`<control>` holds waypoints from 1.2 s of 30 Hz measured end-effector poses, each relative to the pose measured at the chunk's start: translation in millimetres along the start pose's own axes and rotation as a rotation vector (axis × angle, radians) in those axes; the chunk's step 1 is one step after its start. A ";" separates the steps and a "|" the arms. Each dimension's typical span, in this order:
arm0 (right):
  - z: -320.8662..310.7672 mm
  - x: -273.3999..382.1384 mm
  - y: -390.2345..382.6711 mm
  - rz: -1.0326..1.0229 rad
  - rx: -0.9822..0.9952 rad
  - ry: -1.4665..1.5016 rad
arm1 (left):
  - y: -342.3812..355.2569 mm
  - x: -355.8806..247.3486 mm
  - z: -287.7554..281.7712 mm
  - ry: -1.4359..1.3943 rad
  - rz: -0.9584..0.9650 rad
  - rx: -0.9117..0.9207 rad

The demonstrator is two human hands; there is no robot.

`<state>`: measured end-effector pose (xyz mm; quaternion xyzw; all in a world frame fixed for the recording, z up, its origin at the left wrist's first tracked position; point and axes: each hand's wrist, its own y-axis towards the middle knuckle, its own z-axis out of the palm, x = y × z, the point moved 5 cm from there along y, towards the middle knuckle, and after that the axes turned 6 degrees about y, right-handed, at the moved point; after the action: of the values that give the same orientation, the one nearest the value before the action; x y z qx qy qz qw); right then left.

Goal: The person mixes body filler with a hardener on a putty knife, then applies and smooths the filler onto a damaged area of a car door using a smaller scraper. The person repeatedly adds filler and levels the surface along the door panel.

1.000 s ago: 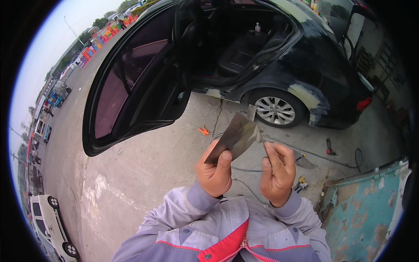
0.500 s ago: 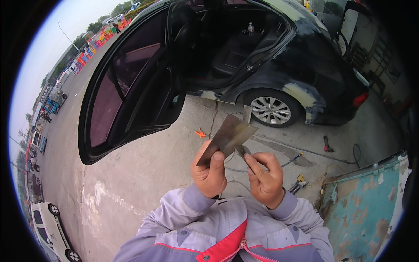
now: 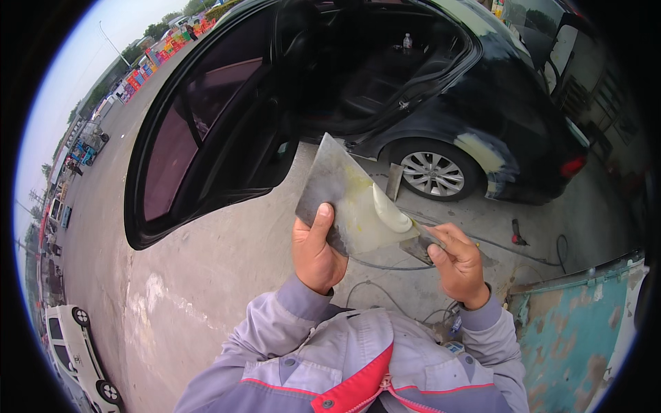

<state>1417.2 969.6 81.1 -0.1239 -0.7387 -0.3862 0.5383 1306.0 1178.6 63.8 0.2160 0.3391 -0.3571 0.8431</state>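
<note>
My left hand [image 3: 318, 255] grips a flat grey plate [image 3: 320, 180] by its near edge, thumb on top. Pale, creamy body filler [image 3: 390, 212] lies in a thick curl on the plate, with a thin yellowish smear around it. In my right hand [image 3: 463, 267] a small flat scraper [image 3: 415, 249] is pinched between thumb and fingers. Its blade meets the plate's right corner, beside the filler. Beyond my hands stands a black car [image 3: 513, 103] with pale filler patches [image 3: 482, 151] around its rear wheel arch.
The car's rear door [image 3: 227, 165] hangs wide open at the left. A hose [image 3: 506, 251] and a red-and-black tool [image 3: 518, 233] lie on the concrete floor. A worn teal panel [image 3: 582, 330] stands at the lower right. White vehicles [image 3: 76, 351] are at far left.
My left hand has turned the plate so its broad face with the filler shows. My right hand has moved right with the scraper, toward the plate's corner.
</note>
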 end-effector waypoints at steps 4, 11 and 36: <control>-3.3 8.2 -0.2 -0.091 -0.246 -0.407 | -8.1 1.3 8.0 0.057 0.241 0.050; 50.7 27.3 -2.3 -0.367 -0.081 -0.529 | -20.1 8.4 18.7 0.153 0.415 0.236; 42.1 31.1 -23.0 -0.376 -0.180 -0.439 | -33.5 -13.7 25.8 0.288 0.499 0.188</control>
<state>1361.9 976.6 93.6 -0.1126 -0.8102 -0.5069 0.2718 1284.6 1147.3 87.1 0.4181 0.3573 -0.1345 0.8243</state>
